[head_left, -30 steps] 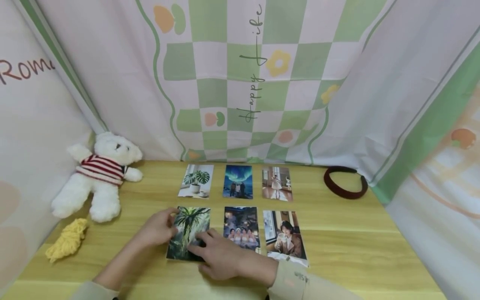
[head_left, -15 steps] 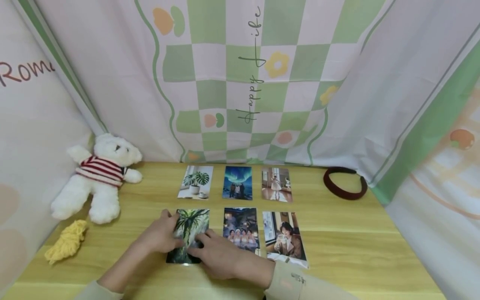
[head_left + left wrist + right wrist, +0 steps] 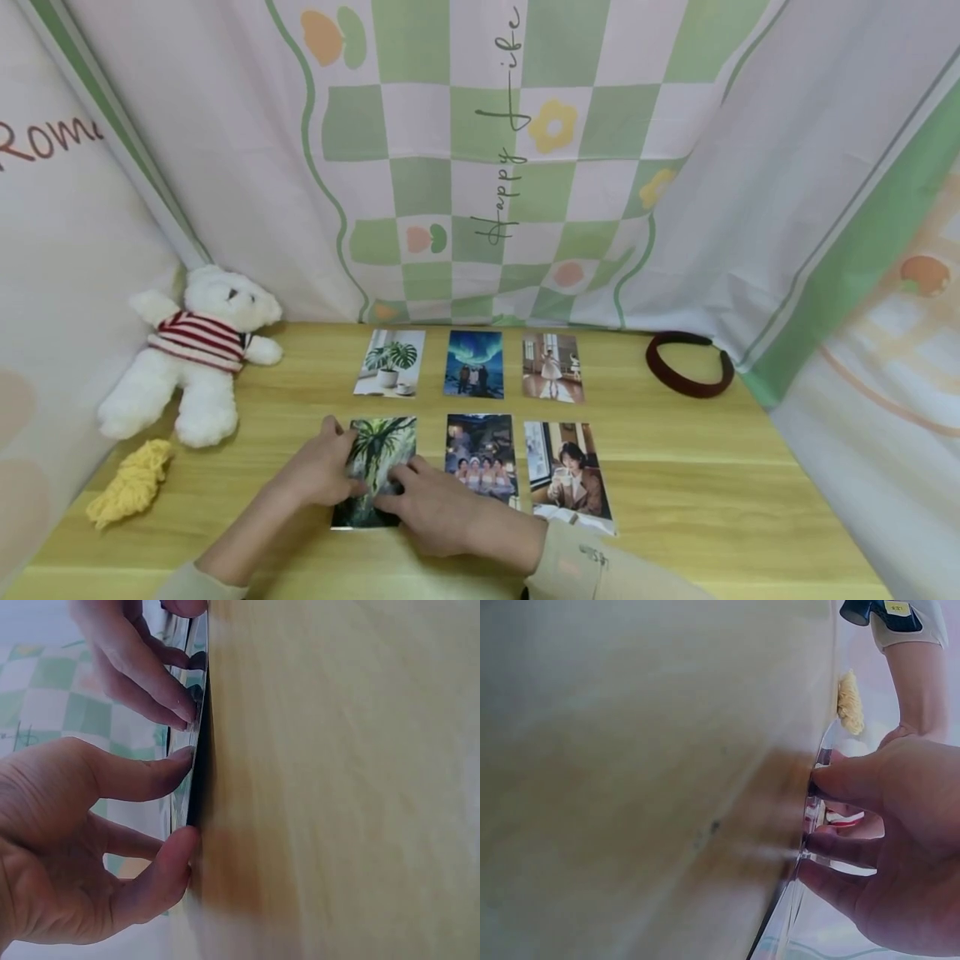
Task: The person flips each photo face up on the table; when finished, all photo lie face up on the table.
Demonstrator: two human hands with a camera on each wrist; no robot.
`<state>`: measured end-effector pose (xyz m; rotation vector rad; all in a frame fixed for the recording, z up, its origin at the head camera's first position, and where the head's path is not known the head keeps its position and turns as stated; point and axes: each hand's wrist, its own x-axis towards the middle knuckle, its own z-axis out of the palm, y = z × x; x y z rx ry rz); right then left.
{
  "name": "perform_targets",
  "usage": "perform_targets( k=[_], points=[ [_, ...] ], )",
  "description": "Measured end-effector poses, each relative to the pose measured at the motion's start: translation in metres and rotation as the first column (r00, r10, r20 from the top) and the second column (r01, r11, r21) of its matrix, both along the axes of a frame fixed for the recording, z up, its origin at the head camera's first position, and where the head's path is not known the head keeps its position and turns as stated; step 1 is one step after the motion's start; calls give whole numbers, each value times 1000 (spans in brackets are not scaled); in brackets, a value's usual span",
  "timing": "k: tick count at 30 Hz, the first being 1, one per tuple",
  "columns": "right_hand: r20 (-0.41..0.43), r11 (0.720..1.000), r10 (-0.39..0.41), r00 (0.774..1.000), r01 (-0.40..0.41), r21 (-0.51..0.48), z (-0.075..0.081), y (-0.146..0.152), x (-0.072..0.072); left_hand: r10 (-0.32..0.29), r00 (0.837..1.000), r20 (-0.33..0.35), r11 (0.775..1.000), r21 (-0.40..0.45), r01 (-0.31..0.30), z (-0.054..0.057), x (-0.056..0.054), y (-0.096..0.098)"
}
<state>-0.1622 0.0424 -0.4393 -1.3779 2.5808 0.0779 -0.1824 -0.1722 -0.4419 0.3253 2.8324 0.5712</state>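
Note:
A glossy photo card (image 3: pixel 378 442) of a green, hanging-leaved plant lies at the near left of the group. My left hand (image 3: pixel 318 467) is at its left side. In the left wrist view the left thumb (image 3: pixel 161 776) rests on the card's face, and the index finger (image 3: pixel 161 874) touches its left end. My right hand (image 3: pixel 442 508) comes from the right, its fingertips resting on the card's lower right part. Directly right of it lie the hot-spring photo card (image 3: pixel 480 458) and the coffee-drinker photo card (image 3: pixel 573 471), the first partly behind my right hand.
Behind lie a potted-plant card (image 3: pixel 390 362), an aurora card (image 3: pixel 474 364) and a dancer card (image 3: pixel 552 367). A white teddy bear (image 3: pixel 202 350) and yellow yarn (image 3: pixel 133 482) are left, a dark red headband (image 3: pixel 686 367) right. A curtain (image 3: pixel 480 192) bounds the table's (image 3: pixel 697 492) back.
My left thumb has moved onto the card's face and nearer to me. The card has shifted slightly towards me. My right hand has stayed almost still.

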Motion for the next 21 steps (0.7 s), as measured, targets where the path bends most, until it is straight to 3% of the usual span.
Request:
perform_targets(
  k=[8,15,21],
  points=[
    [51,999,-13,999,15,-35,1,-1,0,-32,998,-50,994,-108,27,4,0,2],
    [165,977,-58,985,90,-194,12,8,-4,-127,986,-110,978,-182,106,8,2,10],
    [131,943,-51,990,90,-320,31,24,-19,-184,972,-147,964,-220,149,13,-1,15]
  ],
)
